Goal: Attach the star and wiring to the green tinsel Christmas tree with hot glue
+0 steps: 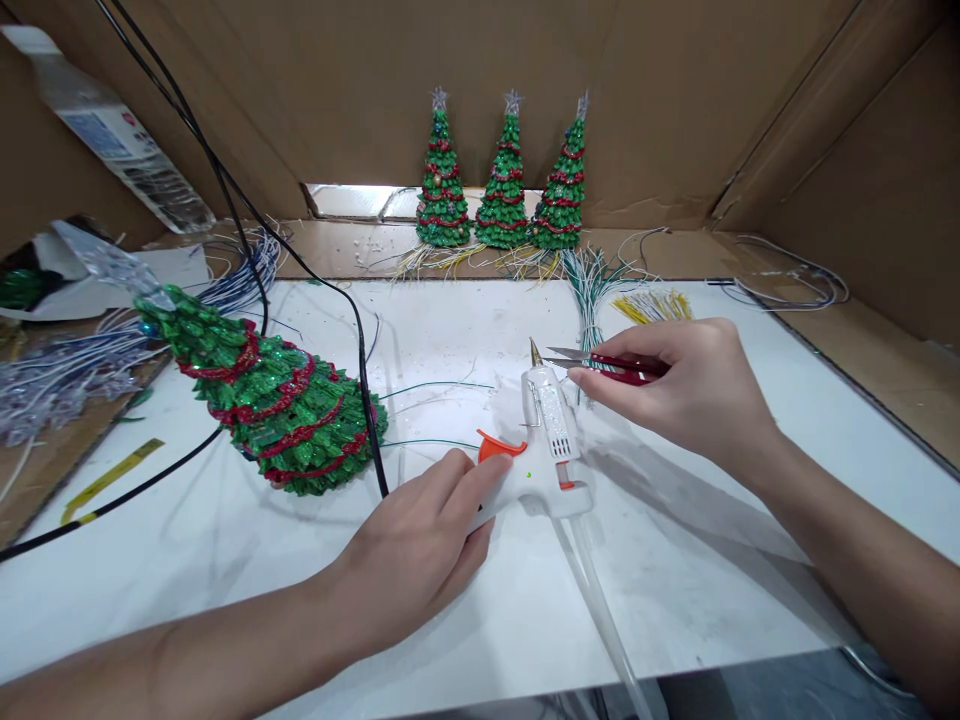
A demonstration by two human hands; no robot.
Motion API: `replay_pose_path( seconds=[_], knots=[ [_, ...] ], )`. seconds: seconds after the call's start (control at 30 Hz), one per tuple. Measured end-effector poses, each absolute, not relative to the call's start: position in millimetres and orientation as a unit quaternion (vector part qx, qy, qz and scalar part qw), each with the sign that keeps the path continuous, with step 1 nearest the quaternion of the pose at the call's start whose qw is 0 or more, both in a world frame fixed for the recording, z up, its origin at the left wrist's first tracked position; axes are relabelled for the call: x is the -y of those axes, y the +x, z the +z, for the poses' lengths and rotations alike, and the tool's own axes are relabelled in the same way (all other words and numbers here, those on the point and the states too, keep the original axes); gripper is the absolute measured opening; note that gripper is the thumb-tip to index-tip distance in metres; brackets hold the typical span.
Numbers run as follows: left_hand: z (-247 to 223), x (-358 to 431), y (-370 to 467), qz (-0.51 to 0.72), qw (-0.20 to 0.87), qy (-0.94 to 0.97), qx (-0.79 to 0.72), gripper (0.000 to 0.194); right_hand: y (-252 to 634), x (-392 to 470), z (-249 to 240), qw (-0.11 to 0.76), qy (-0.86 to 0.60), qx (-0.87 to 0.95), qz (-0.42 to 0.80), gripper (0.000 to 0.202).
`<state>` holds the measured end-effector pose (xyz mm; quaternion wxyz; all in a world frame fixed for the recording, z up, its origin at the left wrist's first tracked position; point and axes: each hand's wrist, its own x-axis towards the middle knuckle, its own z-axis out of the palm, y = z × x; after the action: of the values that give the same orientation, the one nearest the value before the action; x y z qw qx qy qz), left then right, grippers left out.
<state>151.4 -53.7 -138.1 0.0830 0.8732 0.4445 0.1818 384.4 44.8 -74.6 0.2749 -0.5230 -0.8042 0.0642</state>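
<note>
My left hand [435, 535] is wrapped around the handle of a white hot glue gun [551, 425], a finger near its orange trigger. The gun's brass nozzle points away from me, and a clear glue stick [600, 610] trails from its back. My right hand [697, 390] grips red-handled thread snips [626, 367], their two metal blades apart and beside the nozzle. Whether the blades touch the gun, I cannot tell. To the left, a large glittery green Christmas tree [285, 410] with red garlands lies on its side, thin green wires running from its base toward the gun.
Three small Christmas trees [502, 185] stand along the back cardboard wall. Bundles of green-white wires [589, 295] and yellow-white wires [652, 305] lie behind my right hand. Black cables [352, 310] hang across the left side. A plastic bottle [124, 140] leans at the far left, above blue-white wires [225, 285].
</note>
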Motion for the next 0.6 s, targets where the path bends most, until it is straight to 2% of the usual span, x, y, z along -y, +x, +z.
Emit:
replay_pose_path(
  seconds=[0.6],
  knots=[
    [-140.2, 53.3, 151.6, 0.189, 0.08, 0.873, -0.443, 0.039, 382.3, -43.2, -75.9, 0.282, -0.528, 0.798, 0.067, 0.022]
  ],
)
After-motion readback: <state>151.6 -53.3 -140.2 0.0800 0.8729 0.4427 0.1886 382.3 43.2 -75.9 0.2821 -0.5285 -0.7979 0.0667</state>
